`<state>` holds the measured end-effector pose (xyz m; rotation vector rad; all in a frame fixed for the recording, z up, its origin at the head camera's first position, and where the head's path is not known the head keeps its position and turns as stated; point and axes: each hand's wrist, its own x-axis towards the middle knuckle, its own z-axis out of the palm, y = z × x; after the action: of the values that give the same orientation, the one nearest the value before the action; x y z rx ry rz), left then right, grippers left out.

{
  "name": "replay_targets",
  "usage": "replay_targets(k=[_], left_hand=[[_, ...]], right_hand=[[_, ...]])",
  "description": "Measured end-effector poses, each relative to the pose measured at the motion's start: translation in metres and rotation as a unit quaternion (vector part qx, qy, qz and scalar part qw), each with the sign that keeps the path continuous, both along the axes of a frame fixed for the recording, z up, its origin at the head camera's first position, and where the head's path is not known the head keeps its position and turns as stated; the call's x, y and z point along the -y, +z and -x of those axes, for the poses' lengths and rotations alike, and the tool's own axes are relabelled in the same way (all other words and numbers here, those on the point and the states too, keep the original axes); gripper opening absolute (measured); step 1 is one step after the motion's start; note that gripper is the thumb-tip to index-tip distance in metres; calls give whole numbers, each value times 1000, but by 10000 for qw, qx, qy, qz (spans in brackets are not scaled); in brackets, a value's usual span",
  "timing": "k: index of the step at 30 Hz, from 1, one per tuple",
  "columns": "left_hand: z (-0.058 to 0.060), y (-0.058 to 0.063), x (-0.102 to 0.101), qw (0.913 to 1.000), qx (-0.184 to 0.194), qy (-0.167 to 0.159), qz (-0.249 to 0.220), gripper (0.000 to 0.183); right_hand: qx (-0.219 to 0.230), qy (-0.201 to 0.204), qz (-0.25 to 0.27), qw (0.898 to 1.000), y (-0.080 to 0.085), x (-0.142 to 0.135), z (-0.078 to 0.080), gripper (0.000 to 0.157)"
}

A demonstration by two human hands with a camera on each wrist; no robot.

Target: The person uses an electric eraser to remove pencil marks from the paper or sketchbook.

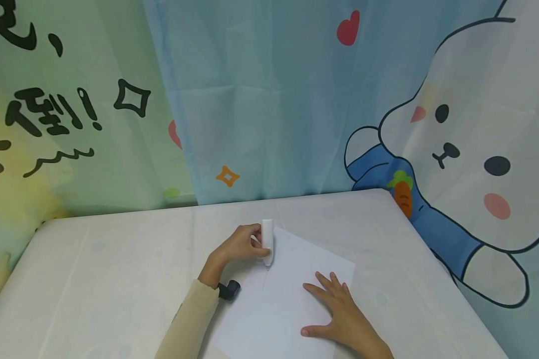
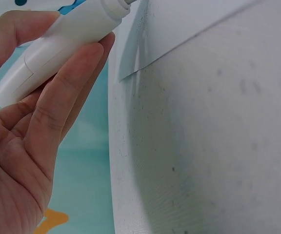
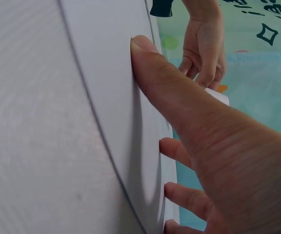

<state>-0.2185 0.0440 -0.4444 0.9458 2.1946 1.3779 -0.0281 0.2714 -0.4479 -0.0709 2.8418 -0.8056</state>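
In the head view, the left hand pinches a smooth white plastic-looking pen-shaped tool from its 9 o'clock side, over the far part of a flat white paper sheet. The tool's long axis runs 12 to 6 o'clock, thin tip towards 6; contact cannot be told. The right hand, fingers spread on the sheet, lies farther off, between 4 and 5 o'clock. A fine seam rings the tool's rounded body.
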Motion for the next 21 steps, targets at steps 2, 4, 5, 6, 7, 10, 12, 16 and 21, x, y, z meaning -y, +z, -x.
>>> replay_targets(k=[2,4,5,6,7,10,12,16,21], left_hand=[[0,0,0,10000,11,-5,-7,22],[0,1,0,10000,-5,-22,-24,23],[0,1,0,10000,-8,-28,-31,23],[0,1,0,10000,-7,-33,-36,23],[0,1,0,10000,-5,-37,-37,23],[1,1,0,10000,2,-41,-17,23],[1,1,0,10000,11,-58,-5,23],[1,-1,1,10000,13,-96,-12,23],[1,-2,1,10000,11,-79,-37,23]], right_hand=[[-2,6,23,10000,0,0,0,92],[2,4,57,10000,0,0,0,92],[7,3,75,10000,0,-1,0,92],[14,1,92,10000,0,-1,0,92],[23,-2,93,10000,0,-1,0,92],[37,-5,60,10000,0,-1,0,93],[41,-3,33,10000,0,0,0,93],[104,-20,35,9999,0,0,1,92],[195,-39,70,9998,1,1,1,92]])
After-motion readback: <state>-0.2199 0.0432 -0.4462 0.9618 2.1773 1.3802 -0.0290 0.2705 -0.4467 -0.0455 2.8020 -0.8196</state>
